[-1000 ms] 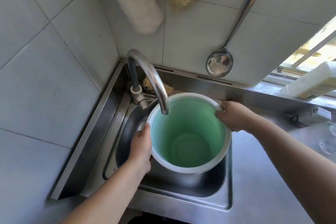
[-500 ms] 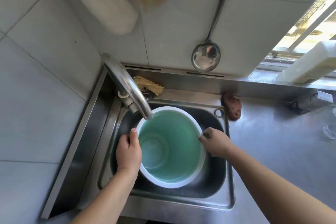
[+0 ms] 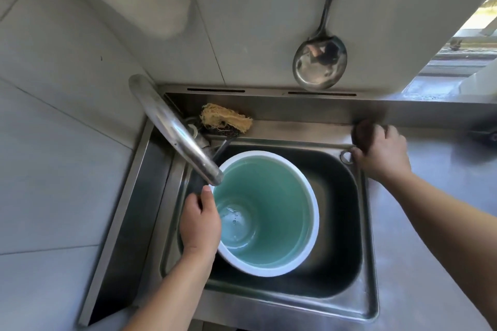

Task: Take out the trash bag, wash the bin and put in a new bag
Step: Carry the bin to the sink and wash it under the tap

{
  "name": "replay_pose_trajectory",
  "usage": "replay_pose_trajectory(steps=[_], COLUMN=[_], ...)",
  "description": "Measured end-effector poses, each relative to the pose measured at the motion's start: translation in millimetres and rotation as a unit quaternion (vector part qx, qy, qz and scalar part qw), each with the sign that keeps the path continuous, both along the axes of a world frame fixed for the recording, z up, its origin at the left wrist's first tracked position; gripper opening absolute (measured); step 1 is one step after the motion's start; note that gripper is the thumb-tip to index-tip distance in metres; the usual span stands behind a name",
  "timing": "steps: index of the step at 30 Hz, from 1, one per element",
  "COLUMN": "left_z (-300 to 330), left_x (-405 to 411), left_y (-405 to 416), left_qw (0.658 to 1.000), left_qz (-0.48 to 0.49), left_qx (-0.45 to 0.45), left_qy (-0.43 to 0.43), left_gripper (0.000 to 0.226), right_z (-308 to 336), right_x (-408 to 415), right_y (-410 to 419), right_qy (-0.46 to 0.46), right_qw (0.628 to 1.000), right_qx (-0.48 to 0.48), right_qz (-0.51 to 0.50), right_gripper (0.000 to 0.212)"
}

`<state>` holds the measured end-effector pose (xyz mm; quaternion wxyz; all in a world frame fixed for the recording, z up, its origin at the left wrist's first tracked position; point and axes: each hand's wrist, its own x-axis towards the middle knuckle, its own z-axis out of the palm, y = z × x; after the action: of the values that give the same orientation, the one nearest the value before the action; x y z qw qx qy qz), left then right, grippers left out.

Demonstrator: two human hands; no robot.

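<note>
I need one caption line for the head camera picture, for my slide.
Left hand holds the green bin in the sink; right hand reaches a brown scrubber.

Two bare forearms, no sleeves, left hand [image 3: 200, 226], right hand [image 3: 382, 153]

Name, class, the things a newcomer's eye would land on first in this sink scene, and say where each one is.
First, the green bin with its white rim, standing in the steel sink under the tap, the left hand gripping its rim. Next, the right hand on a dark lump at the sink's back right corner. Then the ladle on the wall.
</note>
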<state>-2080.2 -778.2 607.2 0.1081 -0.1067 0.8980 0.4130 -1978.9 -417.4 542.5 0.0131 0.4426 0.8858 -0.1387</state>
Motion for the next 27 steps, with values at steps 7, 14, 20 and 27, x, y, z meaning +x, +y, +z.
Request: replay_pose_trajectory(steps=[7,14,20,27], left_z=[-4,4,4,2], left_x=[4,9,11,15], left_y=[4,12,13,9], left_qw=[1.000,1.000,1.000,1.000], left_qz=[-0.004,-0.002,0.002,-0.004], left_qx=[0.001,0.012,0.001,-0.016], left_qy=[0.000,-0.022,-0.021,-0.008], left_gripper=[0.035,0.038,0.041,0.041], right_z=[-34,10,50,43], right_x=[-5,-3,-16,-78], right_y=[9,-34,-167,-206], right_qy=[0.031,0.175,0.373,0.389], right_qw=[0.999,0.973,0.637,0.420], right_qx=[-0.004,-0.122,-0.595,-0.644], right_qz=[0.014,-0.087,-0.319,-0.508], right_gripper=[0.044,0.025,0.020,0.036])
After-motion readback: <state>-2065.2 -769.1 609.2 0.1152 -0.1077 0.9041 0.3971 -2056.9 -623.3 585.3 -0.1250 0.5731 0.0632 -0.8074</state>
